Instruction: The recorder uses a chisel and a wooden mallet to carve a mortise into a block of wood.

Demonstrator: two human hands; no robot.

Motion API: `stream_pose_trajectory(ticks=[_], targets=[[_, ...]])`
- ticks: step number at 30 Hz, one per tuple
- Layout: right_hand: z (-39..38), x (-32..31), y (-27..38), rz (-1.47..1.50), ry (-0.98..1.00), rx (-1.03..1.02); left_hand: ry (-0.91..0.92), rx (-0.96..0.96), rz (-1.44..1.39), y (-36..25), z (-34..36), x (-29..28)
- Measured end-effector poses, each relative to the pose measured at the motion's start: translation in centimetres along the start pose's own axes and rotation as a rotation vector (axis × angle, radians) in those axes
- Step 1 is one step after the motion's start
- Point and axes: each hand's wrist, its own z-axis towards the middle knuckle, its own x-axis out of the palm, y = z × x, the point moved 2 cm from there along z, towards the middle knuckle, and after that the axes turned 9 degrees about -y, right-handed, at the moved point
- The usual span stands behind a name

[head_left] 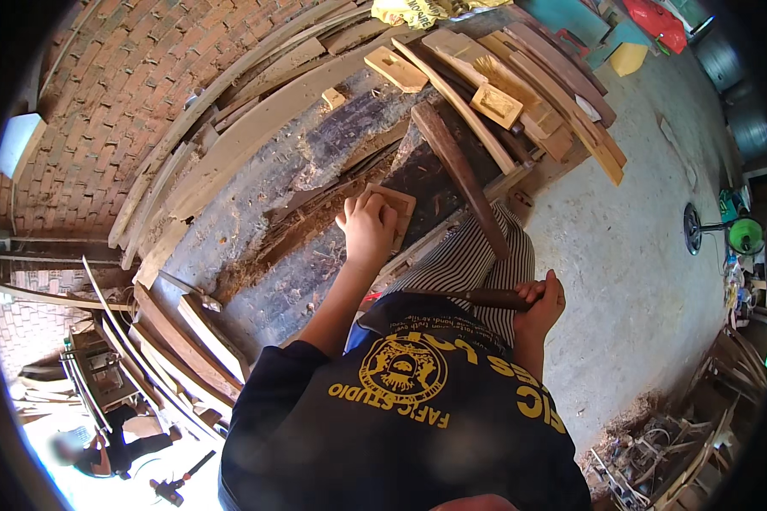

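Left fingers point(374, 203) — wooden block point(402, 204) beneath, jutting right

A loose navy-black T-shirt point(400, 456) is worn, its left sleeve point(268, 400) cut short and plain. The front is printed in yellow with a round, ring-bordered emblem point(403, 368), a slightly curved line of capitals and larger block lettering; small, paler lines are set toward the hem. The legs are covered by trousers point(439, 262) in narrow dark-and-white stripes. Both forearms point(343, 300) are left uncovered.
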Motion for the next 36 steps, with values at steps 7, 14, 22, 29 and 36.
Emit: stream_pose_trajectory(ticks=[7,14,22,29,36], targets=[[-0.1,0.2,0.1,-0.007,-0.005,-0.004,-0.240,0.080,-0.138,2.6,0.1,-0.4],[-0.1,0.8,2.0,0.005,-0.016,-0.067,0.139,-0.110,-0.336,3.4,-1.1,-0.7],[-0.5,2.4,7.2,0.115,-0.019,-0.160,0.089,-0.246,-0.483,3.2,-1.3,0.4],[-0.8,3.6,9.7,0.251,-0.053,-0.172,0.158,-0.070,-0.160,0.1,-0.7,-0.2],[-1.5,4.4,6.7,0.227,-0.145,-0.117,0.307,-0.220,-0.097,-0.9,0.4,-0.6]])
